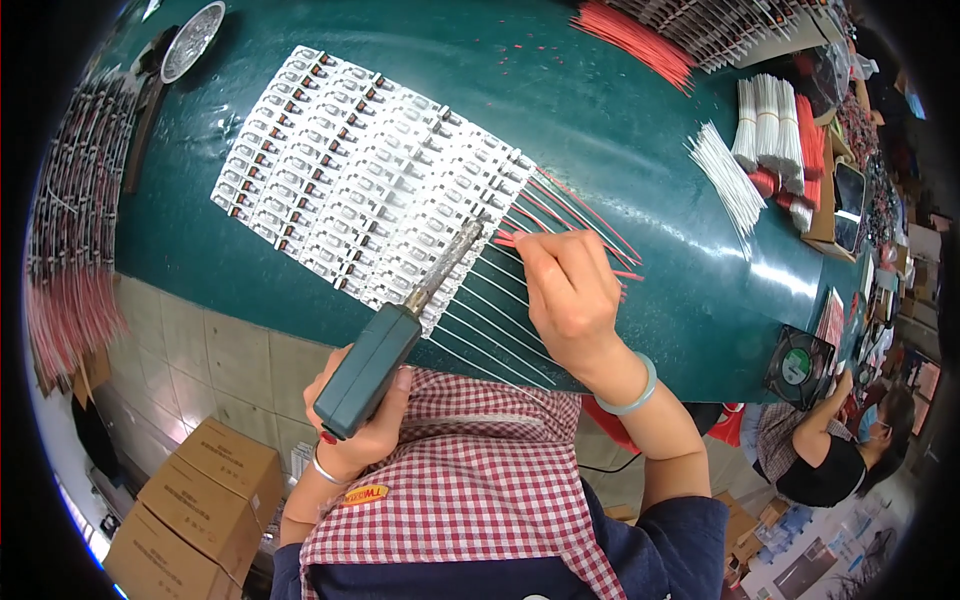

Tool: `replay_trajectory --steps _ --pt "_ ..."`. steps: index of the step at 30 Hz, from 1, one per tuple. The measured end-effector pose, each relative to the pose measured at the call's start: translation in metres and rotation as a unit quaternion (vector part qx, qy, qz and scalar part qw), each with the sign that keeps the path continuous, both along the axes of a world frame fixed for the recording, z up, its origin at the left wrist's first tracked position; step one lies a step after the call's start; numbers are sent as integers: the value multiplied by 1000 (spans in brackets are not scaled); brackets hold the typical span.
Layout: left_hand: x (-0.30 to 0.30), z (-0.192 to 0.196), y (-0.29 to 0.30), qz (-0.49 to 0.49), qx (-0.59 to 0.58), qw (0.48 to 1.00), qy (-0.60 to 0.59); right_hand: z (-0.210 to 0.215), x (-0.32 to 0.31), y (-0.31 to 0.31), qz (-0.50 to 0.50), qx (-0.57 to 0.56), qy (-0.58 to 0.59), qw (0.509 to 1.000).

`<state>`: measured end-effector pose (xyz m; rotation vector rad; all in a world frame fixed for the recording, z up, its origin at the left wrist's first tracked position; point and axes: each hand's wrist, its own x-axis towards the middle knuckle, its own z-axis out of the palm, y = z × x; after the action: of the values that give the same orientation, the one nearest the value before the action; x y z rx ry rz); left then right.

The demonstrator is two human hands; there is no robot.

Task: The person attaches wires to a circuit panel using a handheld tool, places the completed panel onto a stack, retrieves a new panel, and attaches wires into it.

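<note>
My left hand (378, 428) grips a dark green soldering gun (368, 368) by its body. The gun's metal tip slants up to the right edge of a white panel of small circuit boards (375, 185). Just beside that tip, my right hand (575, 300) pinches thin red wire (506, 239) between thumb and fingers. Its fingertips partly hide the wire's end, so I cannot tell whether it touches the board. White wires (505, 338) run from the panel's lower right edge toward me, and more red and white wires extend from its upper right edge.
Loose white wires (728, 180) and tied wire bundles (765, 125) lie at the right; red wires (632, 42) lie at the back. A metal dish (192, 42) is far left, above wired strips (75, 200). A small fan (797, 365) stands near another person (835, 440). Cartons (205, 485) stand lower left.
</note>
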<state>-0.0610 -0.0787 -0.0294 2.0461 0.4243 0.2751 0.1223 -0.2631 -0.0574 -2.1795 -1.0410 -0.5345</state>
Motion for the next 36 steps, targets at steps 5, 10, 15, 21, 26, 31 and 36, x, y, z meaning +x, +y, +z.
replay_trajectory --steps 5,10,15,21,26,31,36 --pt "5 4 0 -20 40 999 -7 4 -6 1 1 -16 46 999" --pt "13 10 -2 -25 66 997 -30 2 -6 1 1 -41 38 998" --pt "18 12 -3 -34 60 997 -38 1 -6 1 6 -41 37 998" --pt "18 12 -2 -42 60 997 -34 2 -6 1 3 -51 37 998" --pt "9 7 -3 -32 77 995 -48 2 -6 2 4 -51 38 998" --pt "4 8 -1 -26 69 996 -45 3 -7 2 0 -58 34 998" --pt "0 5 -1 -18 57 997 -51 3 -8 3 4 -30 26 999"
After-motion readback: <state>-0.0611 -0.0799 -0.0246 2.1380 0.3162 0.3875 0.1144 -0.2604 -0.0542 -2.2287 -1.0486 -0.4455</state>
